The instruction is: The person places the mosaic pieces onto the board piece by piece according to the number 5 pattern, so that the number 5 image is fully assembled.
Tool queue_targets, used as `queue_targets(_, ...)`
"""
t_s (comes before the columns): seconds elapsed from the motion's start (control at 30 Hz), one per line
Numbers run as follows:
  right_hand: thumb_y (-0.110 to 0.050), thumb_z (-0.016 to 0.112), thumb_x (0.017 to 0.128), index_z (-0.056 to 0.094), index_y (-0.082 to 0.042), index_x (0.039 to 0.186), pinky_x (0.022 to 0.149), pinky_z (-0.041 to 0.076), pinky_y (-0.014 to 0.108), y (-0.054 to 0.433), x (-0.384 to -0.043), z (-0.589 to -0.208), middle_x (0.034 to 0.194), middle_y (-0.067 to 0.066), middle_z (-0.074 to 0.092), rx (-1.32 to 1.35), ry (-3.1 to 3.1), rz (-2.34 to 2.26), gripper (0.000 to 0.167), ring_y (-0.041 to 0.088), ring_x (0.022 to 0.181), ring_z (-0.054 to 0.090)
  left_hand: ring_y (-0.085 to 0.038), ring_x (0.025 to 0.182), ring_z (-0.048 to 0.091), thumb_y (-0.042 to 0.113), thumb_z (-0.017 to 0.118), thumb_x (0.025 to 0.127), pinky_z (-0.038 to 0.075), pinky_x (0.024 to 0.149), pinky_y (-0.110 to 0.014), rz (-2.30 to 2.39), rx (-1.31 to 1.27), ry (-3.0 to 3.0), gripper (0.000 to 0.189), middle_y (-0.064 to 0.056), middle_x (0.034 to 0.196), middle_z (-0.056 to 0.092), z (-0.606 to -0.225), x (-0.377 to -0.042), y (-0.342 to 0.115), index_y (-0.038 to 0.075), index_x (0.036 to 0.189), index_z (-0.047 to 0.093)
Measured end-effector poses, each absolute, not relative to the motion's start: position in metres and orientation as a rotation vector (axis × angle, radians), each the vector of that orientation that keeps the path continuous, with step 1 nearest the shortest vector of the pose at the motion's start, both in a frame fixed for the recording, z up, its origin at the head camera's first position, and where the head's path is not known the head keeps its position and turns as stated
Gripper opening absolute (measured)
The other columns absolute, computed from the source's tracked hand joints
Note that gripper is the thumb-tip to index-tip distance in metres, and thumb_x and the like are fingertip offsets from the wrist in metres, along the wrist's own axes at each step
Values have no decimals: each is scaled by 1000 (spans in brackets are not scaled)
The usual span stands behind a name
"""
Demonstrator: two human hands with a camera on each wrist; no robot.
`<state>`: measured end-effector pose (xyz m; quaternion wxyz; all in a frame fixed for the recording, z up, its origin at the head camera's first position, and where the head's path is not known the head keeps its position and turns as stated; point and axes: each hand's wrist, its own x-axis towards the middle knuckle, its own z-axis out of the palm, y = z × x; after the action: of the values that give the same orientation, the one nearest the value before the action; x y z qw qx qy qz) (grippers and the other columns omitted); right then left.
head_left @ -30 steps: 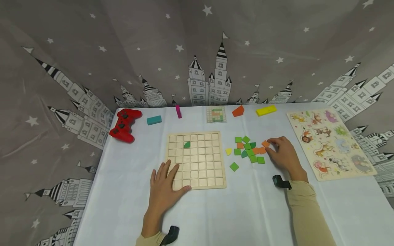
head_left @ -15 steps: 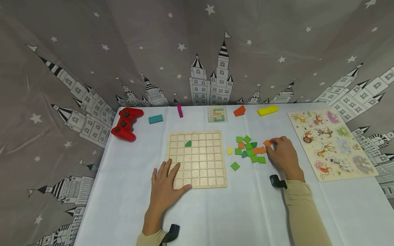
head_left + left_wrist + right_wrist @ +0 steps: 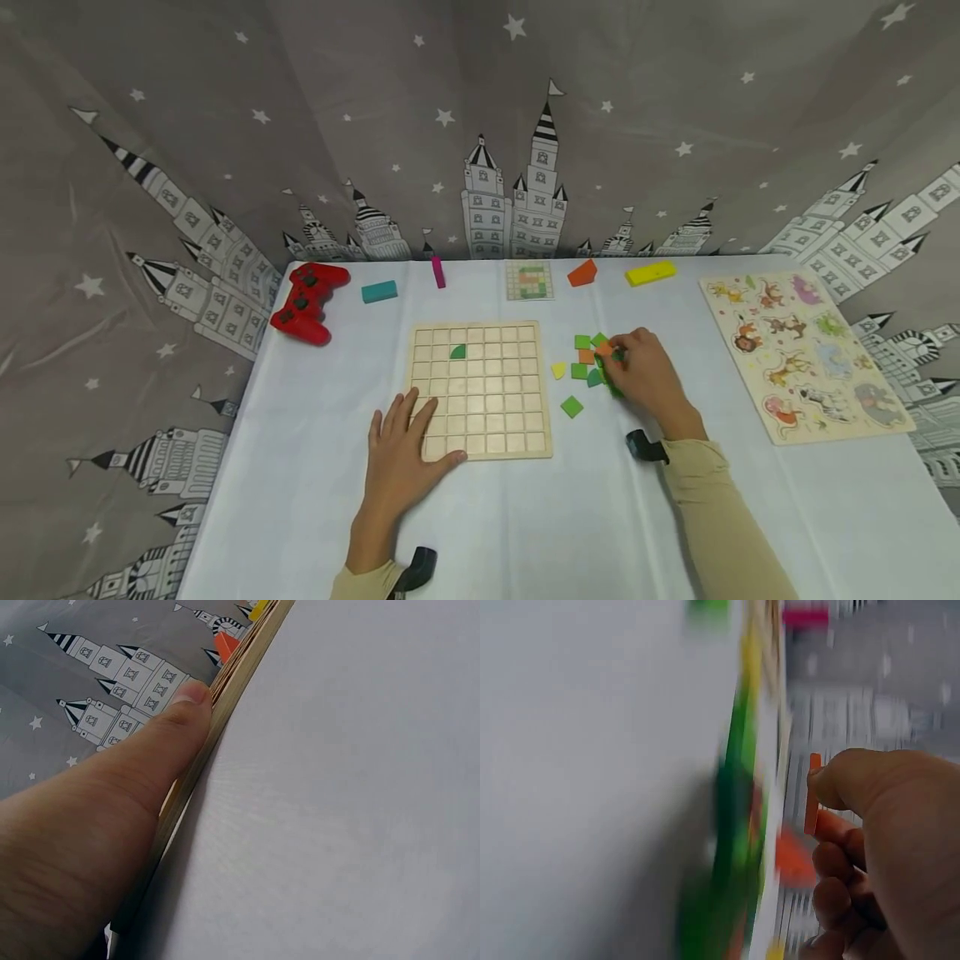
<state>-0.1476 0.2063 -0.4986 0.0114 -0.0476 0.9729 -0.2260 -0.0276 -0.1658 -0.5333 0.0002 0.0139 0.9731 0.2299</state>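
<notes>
My right hand (image 3: 647,373) pinches an orange square tile (image 3: 813,793) between thumb and finger, held over the loose tile pile in the head view. Around and under that hand lie green squares (image 3: 579,371), dark green quarter-circles (image 3: 594,377) and an orange square (image 3: 586,357); some are covered by the fingers. With fingers spread, my left hand (image 3: 403,462) rests on the lower left corner of the wooden grid board (image 3: 492,403), its thumb (image 3: 193,693) along the near edge. One dark green quarter-circle tile (image 3: 458,352) sits in a cell near the board's upper left.
Behind the board stands a small pattern card (image 3: 529,280). Along the back are a red game controller (image 3: 306,302), a teal block (image 3: 379,291), a magenta block (image 3: 438,272), an orange block (image 3: 582,272) and a yellow block (image 3: 651,273). An animal puzzle board (image 3: 806,354) lies at right.
My right hand has moved left from the pile's right side, carrying the orange tile over the other tiles. My left hand stays on the board.
</notes>
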Motion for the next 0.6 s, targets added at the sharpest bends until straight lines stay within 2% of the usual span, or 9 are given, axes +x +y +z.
queue_targets(0.13, -30, 66, 98, 70, -3, 120, 85, 52, 41, 148, -149, -494, 109, 12, 62, -399, 3012, -738, 35, 27, 100, 55, -36, 157, 19, 72, 75, 74, 8, 126, -63, 730, 40, 3063, 98, -10, 168, 28, -533, -28, -166, 21, 154, 47)
queue_targets(0.33, -32, 64, 100, 71, -10, 122, 94, 56, 39, 63, -149, -491, 116, 6, 64, -788, 2914, -728, 32, 23, 109, 59, -36, 157, 20, 74, 72, 76, 9, 126, -64, 713, 60, 3061, 98, -10, 168, 28, -534, -28, -165, 22, 154, 46)
queue_targets(0.6, -30, 66, 100, 72, -14, 122, 89, 55, 32, 18, -153, -502, 114, 1, 63, -865, 2883, -702, 27, 18, 103, 58, -35, 157, 20, 73, 72, 77, 7, 127, -62, 720, 83, 3067, 97, -8, 169, 27, -534, -27, -168, 23, 155, 45)
